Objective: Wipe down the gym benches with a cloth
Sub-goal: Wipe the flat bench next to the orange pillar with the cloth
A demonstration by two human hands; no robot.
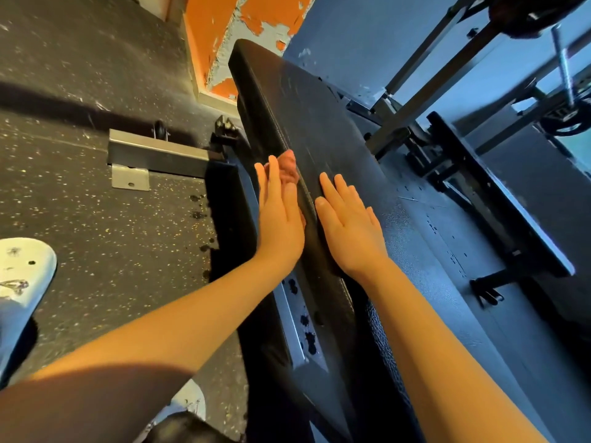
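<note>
- Forearms (pixel 179 327) extend along the bench (pixel 307 103).
- Left hand (pixel 279 215), fingers straight, presses the cloth (pixel 288 166) against the bench's left edge, apparently to wipe it.
- Right hand (pixel 348 225) lies flat on the bench top, likely bracing.

A bench pad (pixel 319 129) is running away toward a wall (pixel 217 33). The left hand (pixel 279 215) is lying flat against the pad's left side, with a cloth (pixel 289 167) sitting between its fingers and the pad. The right hand (pixel 347 228) is resting flat on top of the pad, just beside the left. A floor bar (pixel 156 151) is lying to the left, and a rack (pixel 447 91) is standing to the right.
</note>
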